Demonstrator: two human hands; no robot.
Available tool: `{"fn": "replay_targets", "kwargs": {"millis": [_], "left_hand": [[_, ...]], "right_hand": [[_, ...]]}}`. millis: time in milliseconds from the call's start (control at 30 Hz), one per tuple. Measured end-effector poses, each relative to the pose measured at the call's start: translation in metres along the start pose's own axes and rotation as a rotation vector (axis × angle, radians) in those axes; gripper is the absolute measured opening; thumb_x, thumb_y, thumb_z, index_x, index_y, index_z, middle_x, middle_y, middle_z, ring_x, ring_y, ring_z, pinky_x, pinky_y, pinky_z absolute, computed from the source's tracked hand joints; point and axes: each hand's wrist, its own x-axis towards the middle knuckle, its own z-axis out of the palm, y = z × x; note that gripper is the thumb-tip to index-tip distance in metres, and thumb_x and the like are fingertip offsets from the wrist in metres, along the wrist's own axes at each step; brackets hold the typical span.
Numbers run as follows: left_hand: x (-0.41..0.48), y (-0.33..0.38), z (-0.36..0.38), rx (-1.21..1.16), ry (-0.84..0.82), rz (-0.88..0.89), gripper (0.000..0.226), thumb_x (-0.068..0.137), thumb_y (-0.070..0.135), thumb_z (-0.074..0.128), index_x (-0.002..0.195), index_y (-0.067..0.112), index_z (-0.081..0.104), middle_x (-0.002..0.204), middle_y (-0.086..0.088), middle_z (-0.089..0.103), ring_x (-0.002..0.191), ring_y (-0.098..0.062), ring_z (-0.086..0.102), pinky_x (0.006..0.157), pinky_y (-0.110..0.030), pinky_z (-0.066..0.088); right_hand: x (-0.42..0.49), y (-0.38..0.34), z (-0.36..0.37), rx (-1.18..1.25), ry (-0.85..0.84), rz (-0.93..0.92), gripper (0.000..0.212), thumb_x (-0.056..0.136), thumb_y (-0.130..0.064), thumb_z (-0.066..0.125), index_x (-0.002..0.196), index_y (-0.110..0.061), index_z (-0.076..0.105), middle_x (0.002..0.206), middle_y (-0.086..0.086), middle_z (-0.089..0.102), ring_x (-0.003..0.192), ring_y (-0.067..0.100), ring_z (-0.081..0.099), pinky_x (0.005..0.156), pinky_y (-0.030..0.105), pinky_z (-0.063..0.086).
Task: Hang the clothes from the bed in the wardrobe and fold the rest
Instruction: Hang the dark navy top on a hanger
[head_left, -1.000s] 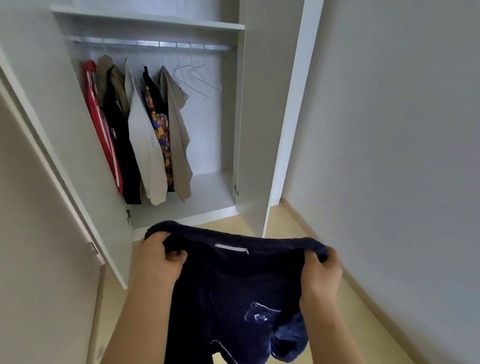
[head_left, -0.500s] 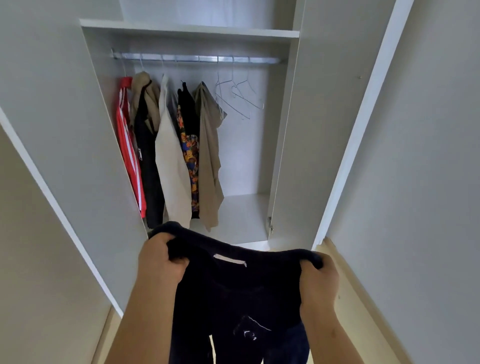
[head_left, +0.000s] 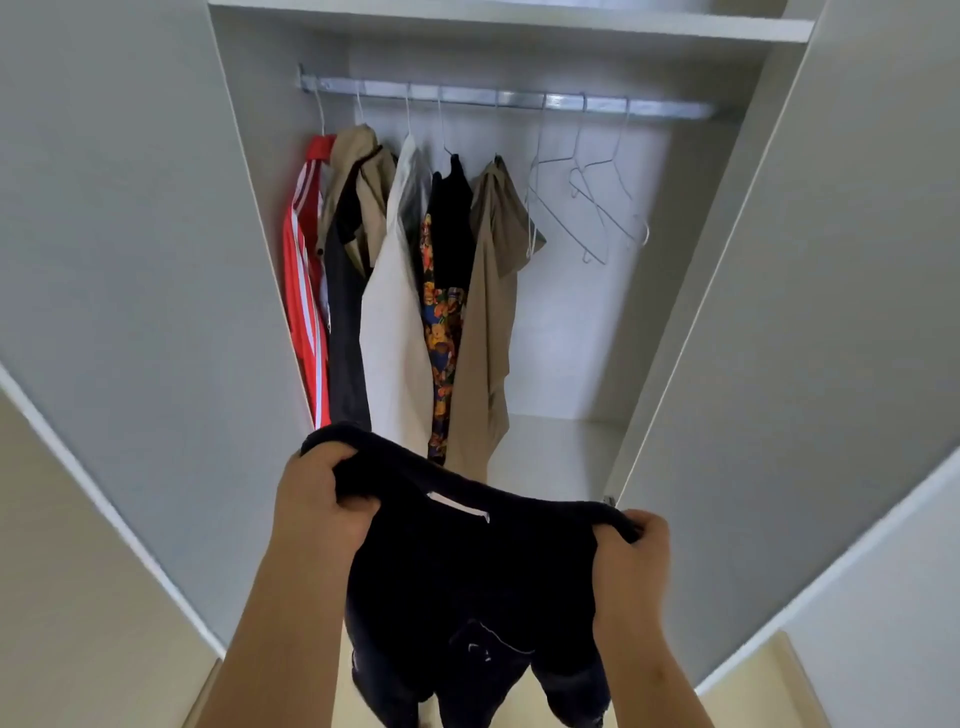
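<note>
Metal rail (head_left: 519, 101), hung clothes (head_left: 400, 291), empty hangers (head_left: 587, 208).

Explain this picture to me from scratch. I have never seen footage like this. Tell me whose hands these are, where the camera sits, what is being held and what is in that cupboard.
There is no machine here. A person wears a wide-angle camera on the head, so you look forward and down along their own arms. The left hand and the right hand each grip the top edge of a dark navy garment, holding it spread out in front of an open white wardrobe. Inside, a metal rail carries several hung clothes at its left end: a red piece with white stripes, a cream one, a flowered one and a tan one, among others. To their right hang empty wire hangers. The navy garment is not on a hanger yet.
</note>
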Motion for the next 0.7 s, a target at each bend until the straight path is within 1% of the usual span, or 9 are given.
{"fn": "replay_targets", "kwargs": {"millis": [33, 67, 133, 167, 233, 300, 367, 533, 700], "left_hand": [[0.012, 0.002, 0.009, 0.056, 0.000, 0.039, 0.030, 0.089, -0.013, 0.042, 0.114, -0.003, 0.055, 0.073, -0.003, 0.048, 0.055, -0.007, 0.052, 0.053, -0.007, 0.048], [0.027, 0.004, 0.014, 0.184, -0.026, 0.078, 0.024, 0.089, -0.011, 0.045, 0.104, 0.002, 0.058, 0.074, -0.004, 0.050, 0.058, -0.006, 0.055, 0.051, -0.013, 0.047], [0.058, 0.011, 0.038, 0.320, 0.040, 0.141, 0.014, 0.087, -0.002, 0.051, 0.088, 0.009, 0.059, 0.080, -0.006, 0.057, 0.072, -0.013, 0.059, 0.057, -0.027, 0.048], [0.074, 0.015, 0.055, 0.325, 0.049, 0.113, 0.014, 0.086, 0.000, 0.052, 0.086, 0.012, 0.058, 0.083, -0.006, 0.059, 0.075, -0.017, 0.058, 0.058, -0.030, 0.047], [0.101, 0.022, 0.085, 0.351, 0.039, 0.108, 0.014, 0.085, 0.000, 0.051, 0.086, 0.013, 0.057, 0.082, -0.006, 0.060, 0.074, -0.019, 0.058, 0.055, -0.030, 0.045], [0.126, 0.027, 0.113, 0.401, -0.011, 0.141, 0.017, 0.085, 0.000, 0.050, 0.094, 0.013, 0.057, 0.081, -0.005, 0.059, 0.070, -0.018, 0.058, 0.052, -0.028, 0.045], [0.149, 0.032, 0.143, 0.451, -0.067, 0.197, 0.025, 0.085, 0.001, 0.050, 0.104, 0.016, 0.057, 0.086, -0.005, 0.060, 0.072, -0.019, 0.059, 0.053, -0.028, 0.047], [0.193, 0.033, 0.196, 0.529, -0.179, 0.321, 0.023, 0.086, 0.003, 0.050, 0.088, 0.025, 0.057, 0.082, -0.001, 0.061, 0.068, -0.016, 0.060, 0.050, -0.026, 0.049], [0.229, 0.028, 0.230, 0.493, -0.192, 0.322, 0.025, 0.086, 0.001, 0.049, 0.093, 0.023, 0.057, 0.083, -0.003, 0.061, 0.068, -0.017, 0.061, 0.054, -0.030, 0.049]], "right_hand": [[0.014, -0.004, 0.011, -0.001, 0.002, -0.002, 0.024, 0.082, -0.003, 0.052, 0.083, -0.026, 0.044, 0.083, 0.003, 0.056, 0.074, 0.021, 0.056, 0.061, 0.033, 0.045], [0.028, -0.009, 0.023, -0.005, 0.003, -0.006, 0.024, 0.082, -0.003, 0.051, 0.083, -0.026, 0.043, 0.083, 0.004, 0.056, 0.075, 0.021, 0.056, 0.063, 0.034, 0.046], [0.057, -0.022, 0.049, -0.019, 0.007, -0.005, 0.024, 0.082, -0.003, 0.051, 0.083, -0.025, 0.044, 0.085, 0.005, 0.057, 0.078, 0.024, 0.057, 0.070, 0.040, 0.050], [0.071, -0.031, 0.064, -0.026, 0.008, -0.004, 0.023, 0.081, -0.003, 0.052, 0.084, -0.025, 0.045, 0.086, 0.006, 0.057, 0.080, 0.025, 0.058, 0.073, 0.043, 0.051], [0.097, -0.051, 0.094, -0.026, 0.014, -0.020, 0.021, 0.080, -0.002, 0.052, 0.087, -0.021, 0.047, 0.085, 0.006, 0.058, 0.079, 0.025, 0.058, 0.075, 0.044, 0.051], [0.121, -0.069, 0.125, 0.009, 0.038, -0.058, 0.021, 0.079, 0.001, 0.051, 0.090, -0.017, 0.049, 0.084, 0.004, 0.057, 0.075, 0.021, 0.056, 0.068, 0.036, 0.047], [0.140, -0.086, 0.154, 0.048, 0.060, -0.089, 0.024, 0.079, 0.002, 0.051, 0.091, -0.019, 0.049, 0.082, -0.001, 0.056, 0.073, 0.015, 0.055, 0.058, 0.029, 0.041], [0.185, -0.103, 0.194, 0.060, 0.019, -0.100, 0.029, 0.080, 0.000, 0.052, 0.091, -0.028, 0.048, 0.086, -0.007, 0.056, 0.077, 0.012, 0.055, 0.061, 0.027, 0.041], [0.234, -0.114, 0.220, 0.063, 0.014, -0.133, 0.024, 0.083, -0.003, 0.054, 0.083, -0.027, 0.051, 0.082, -0.008, 0.059, 0.075, 0.007, 0.054, 0.060, 0.019, 0.037]]}}
